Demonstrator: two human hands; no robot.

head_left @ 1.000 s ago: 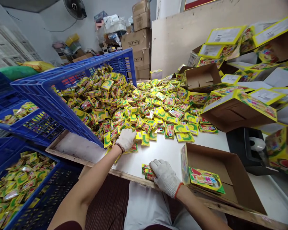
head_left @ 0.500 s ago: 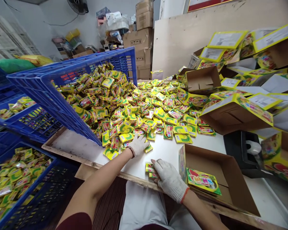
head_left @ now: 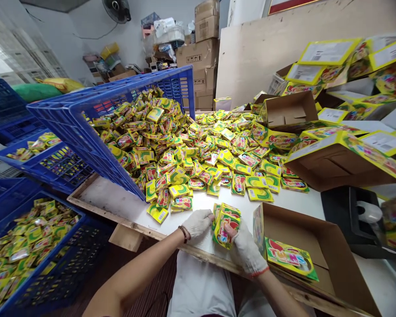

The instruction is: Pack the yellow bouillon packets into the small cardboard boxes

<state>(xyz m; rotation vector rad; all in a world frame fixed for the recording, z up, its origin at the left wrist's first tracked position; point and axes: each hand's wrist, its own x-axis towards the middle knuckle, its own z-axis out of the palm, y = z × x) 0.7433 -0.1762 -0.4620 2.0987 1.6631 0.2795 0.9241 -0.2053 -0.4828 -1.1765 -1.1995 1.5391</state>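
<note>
Both my hands wear white knit gloves. My left hand point(head_left: 198, 223) and my right hand point(head_left: 244, 248) press a small stack of yellow-green sachets point(head_left: 225, 222) between them, just above the white table point(head_left: 198, 202) near its front edge. The stack stands on edge, tilted. A big heap of the same sachets point(head_left: 185, 141) spills from a tipped blue crate point(head_left: 86, 132) across the table behind my hands. Right of the stack sits an open cardboard box point(head_left: 317, 246) with a printed yellow insert point(head_left: 290, 257) lying inside.
Printed yellow cartons point(head_left: 343, 154) are piled at the right. A black tape dispenser point(head_left: 356, 215) stands beside the open box. Blue crates point(head_left: 23, 246) holding sachets sit low at the left. Brown boxes point(head_left: 198, 57) and a fan point(head_left: 117, 9) stand at the back wall.
My left hand came back from the heap toward my right hand. The right hand lifted its stack off the table, and both hands now hold a thicker stack together.
</note>
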